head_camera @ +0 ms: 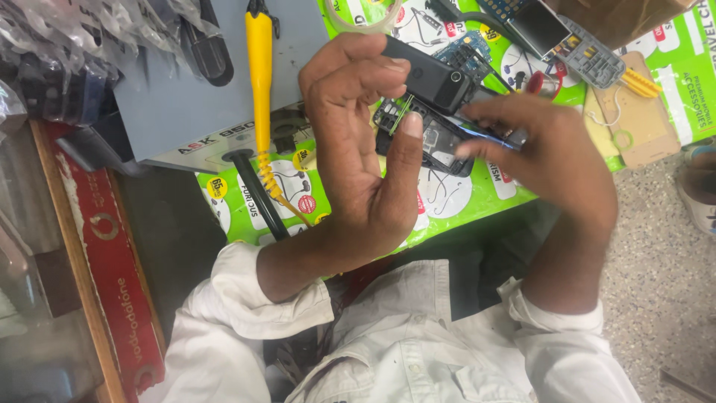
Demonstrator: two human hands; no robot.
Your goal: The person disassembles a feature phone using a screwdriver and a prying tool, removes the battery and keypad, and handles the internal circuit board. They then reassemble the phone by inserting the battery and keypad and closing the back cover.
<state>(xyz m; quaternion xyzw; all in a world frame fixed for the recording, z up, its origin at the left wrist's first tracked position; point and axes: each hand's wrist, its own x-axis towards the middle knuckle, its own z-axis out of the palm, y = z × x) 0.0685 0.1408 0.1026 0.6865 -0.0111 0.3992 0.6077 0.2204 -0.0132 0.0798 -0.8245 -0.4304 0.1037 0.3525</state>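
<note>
Head | left fingers [388, 75] clasp black phone [436, 82] | right fingers [477, 145] pinch tool [488, 134] | yellow screwdriver [259, 67] beside

Your left hand [358, 142] is raised palm-up, fingers curled, thumb extended; your right hand [548, 153] reaches in, fingers pinched together.

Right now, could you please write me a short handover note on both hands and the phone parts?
Left hand: raised, fingers curled round the opened black phone, thumb on its edge.
Right hand: pinching a thin dark tool, tip at the phone's exposed inside.
Done: the phone's inside is uncovered.
Left: phone not closed; I cannot tell what is being worked on inside.
Nearby on the green mat: yellow-handled tool, a second dismantled phone.
</note>
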